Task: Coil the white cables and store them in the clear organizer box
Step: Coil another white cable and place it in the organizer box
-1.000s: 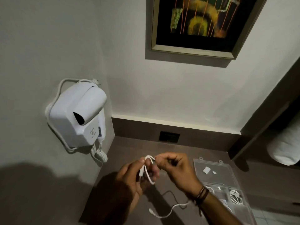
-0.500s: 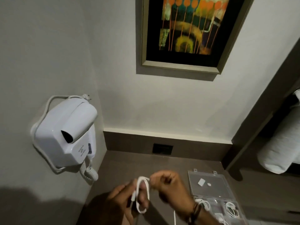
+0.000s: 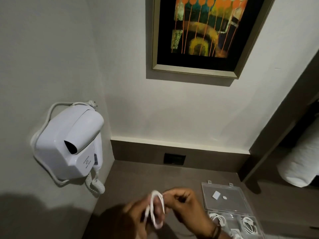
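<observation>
A: Starting with the largest item: where is the box lying relative to the work?

B: The bench (image 3: pixel 138 176) is carrying the box (image 3: pixel 248 216) at the right, lid open toward the wall. Its long axis is running from the wall toward the person. Coiled cables (image 3: pixel 248 225) are already sitting in its near compartments.

A: And the hands?

B: The right hand (image 3: pixel 186 206) is lying just beside the box, so it is the nearer one. The left hand (image 3: pixel 136 216) is sitting further left, well apart from it.

A: The cable itself?

B: The cable (image 3: pixel 156 209) is hanging between both hands as an oval coil, long axis near upright, top tilting slightly away. The left hand is clenching its lower side; the right is pinching the top strand. No plug is showing.

A: Judgement?

B: Storing it is calling for a short carry rightward and down.
</observation>
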Demonstrator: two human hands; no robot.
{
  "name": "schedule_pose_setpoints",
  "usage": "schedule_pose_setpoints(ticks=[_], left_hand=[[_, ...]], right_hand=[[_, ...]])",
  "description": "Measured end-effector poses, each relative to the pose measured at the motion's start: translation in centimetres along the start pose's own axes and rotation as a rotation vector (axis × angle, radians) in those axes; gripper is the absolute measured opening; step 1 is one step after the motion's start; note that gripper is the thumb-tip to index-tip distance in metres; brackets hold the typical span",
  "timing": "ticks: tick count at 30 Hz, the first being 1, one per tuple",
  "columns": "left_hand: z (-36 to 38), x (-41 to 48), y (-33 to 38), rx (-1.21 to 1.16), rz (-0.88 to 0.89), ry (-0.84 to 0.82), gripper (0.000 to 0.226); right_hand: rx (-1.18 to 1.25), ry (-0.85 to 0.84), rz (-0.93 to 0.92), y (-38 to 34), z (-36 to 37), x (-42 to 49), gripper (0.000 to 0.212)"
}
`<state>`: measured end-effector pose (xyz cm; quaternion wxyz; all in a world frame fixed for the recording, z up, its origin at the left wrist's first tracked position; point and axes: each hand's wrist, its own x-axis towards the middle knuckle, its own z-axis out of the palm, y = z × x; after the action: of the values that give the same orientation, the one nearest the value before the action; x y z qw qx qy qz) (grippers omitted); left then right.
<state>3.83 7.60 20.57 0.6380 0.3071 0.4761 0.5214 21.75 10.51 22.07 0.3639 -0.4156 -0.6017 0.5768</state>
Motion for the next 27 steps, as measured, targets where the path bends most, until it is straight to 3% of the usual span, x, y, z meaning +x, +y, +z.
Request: schedule_pose_setpoints(ticks=[2,3,6,7,8,9,11,13,16,18,20,22,24,26,27], left_hand=[[0.6,0.7,0.0,-0.274,0.073,0.188,0.029],[0.8,0.7,0.6,-0.144,0.151,0.261,0.027],[-1.1,0.2,0.3,0.950,0.477,0.154,0.030],[-1.6,-0.1,0.1,1.206,0.495,0.063,0.030],[-1.4,0.0,0.1,1.249,0.484,-0.052,0.028],[-1.1,0.0,0.2,1.162,0.385,-0.140,0.025],[0.2,0.5,1.0,0.625,0.110,-0.265,0.023],[0.9,1.4,1.4,0.095,-0.102,-0.235,0.023],[1.1,2.1,0.9,-0.392,-0.124,-0.099,0.029],[1.1,2.8,0.3,-0.523,-0.069,0.049,0.033],[1.1,3.2,0.1,-0.312,0.077,0.155,0.025],[0.9,3.1,-0.4,0.240,0.293,0.219,0.020],[0.2,2.7,-0.8,0.785,0.431,0.137,0.019],[-0.2,2.4,-1.1,0.903,0.395,-0.053,0.019],[-0.1,2.0,-0.8,0.770,0.276,-0.165,0.023]], right_hand=[[-0.102,-0.094,0.035,1.6,2.0,-1.2,0.020],[-0.173,-0.155,0.030,2.0,2.4,-1.8,0.021],[-0.518,-0.172,-0.155,0.8,0.3,-1.7,0.021],[-0.633,-0.143,-0.260,-0.1,-0.9,-1.1,0.019],[-0.682,-0.127,-0.316,-0.8,-2.0,-0.2,0.016],[-0.627,-0.116,-0.316,-1.2,-2.7,0.8,0.013],[-0.339,-0.015,-0.261,-1.0,-3.1,2.0,0.006],[-0.127,0.080,-0.191,0.1,-2.0,2.5,0.014],[-0.027,0.049,-0.058,1.6,0.7,1.6,0.034],[-0.193,0.010,-0.063,2.1,1.5,0.6,0.032],[-0.524,-0.106,-0.109,2.7,1.7,-0.6,0.026],[-0.768,-0.196,-0.154,2.0,1.4,-1.4,0.023],[-0.854,-0.198,-0.227,-0.1,-0.2,-1.2,0.023],[-0.902,-0.134,-0.329,-1.7,-2.6,0.3,0.023],[-0.857,-0.095,-0.352,-2.3,-3.6,1.3,0.020]])
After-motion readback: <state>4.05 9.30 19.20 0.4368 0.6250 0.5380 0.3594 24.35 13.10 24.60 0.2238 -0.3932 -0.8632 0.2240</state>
